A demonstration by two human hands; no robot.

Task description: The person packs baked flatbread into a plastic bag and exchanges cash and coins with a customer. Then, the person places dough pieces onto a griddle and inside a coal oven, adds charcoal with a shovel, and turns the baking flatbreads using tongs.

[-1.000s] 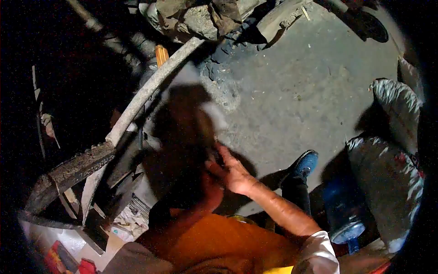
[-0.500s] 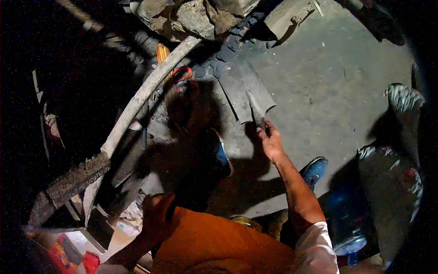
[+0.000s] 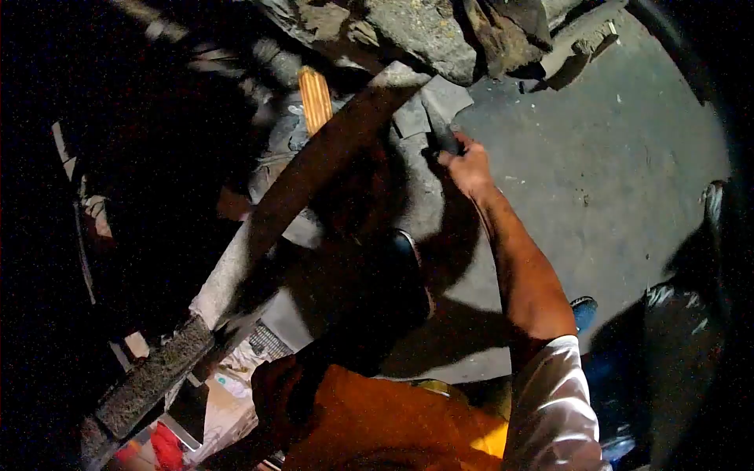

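My right hand (image 3: pixel 469 166) is closed round the dark, short socket of a grey metal shovel head (image 3: pixel 441 102), stretched out in front of me low over the floor. The blade points away, and a pale wooden beam (image 3: pixel 228 271) crossing the view hides its left part. At the lower left, a dark shape that looks like my left hand (image 3: pixel 275 388) rests near my lap in deep shadow. Its fingers cannot be made out.
Large rough stones (image 3: pixel 428 31) lie at the far edge. A ribbed orange-yellow object (image 3: pixel 316 100) stands behind the beam. Dark sacks (image 3: pixel 679 337) are on the right of the concrete floor (image 3: pixel 565 173). Red packaging (image 3: pixel 166 446) lies at lower left.
My right hand has pushed the shovel head forward toward the stones, its blade now partly behind the beam. The view has shifted, and the dark lumps by the blade are no longer visible.
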